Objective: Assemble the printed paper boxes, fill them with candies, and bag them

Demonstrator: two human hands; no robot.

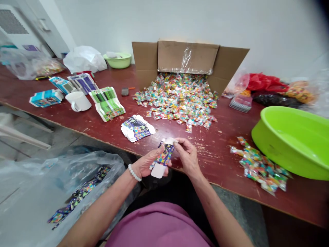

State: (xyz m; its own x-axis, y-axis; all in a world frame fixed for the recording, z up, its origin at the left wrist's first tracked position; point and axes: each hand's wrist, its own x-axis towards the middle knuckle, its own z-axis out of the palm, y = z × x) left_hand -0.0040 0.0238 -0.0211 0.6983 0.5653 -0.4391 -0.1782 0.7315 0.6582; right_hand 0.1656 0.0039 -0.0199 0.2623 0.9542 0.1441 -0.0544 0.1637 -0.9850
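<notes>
A small dark printed carton [166,154] with colourful round shapes is between my two hands, just in front of the table's near edge. My left hand [149,160] is wrapped round its side, thumb on the printed face; a white flap hangs down at the lower end. At the top end, my right hand [187,152] pinches another white flap between thumb and fingers. Just beyond on the table lies a stack of flattened cartons [138,128] with the same print. Whether anything is inside the carton cannot be seen.
Wrapped sweets [180,97] spill from a cardboard box [187,56] at the back. A smaller pile of sweets [260,164] lies beside a green basin [290,140] on the right. Left are a white mug [78,101] and green cartons [108,103]. A plastic bag [84,185] holds printed cartons below.
</notes>
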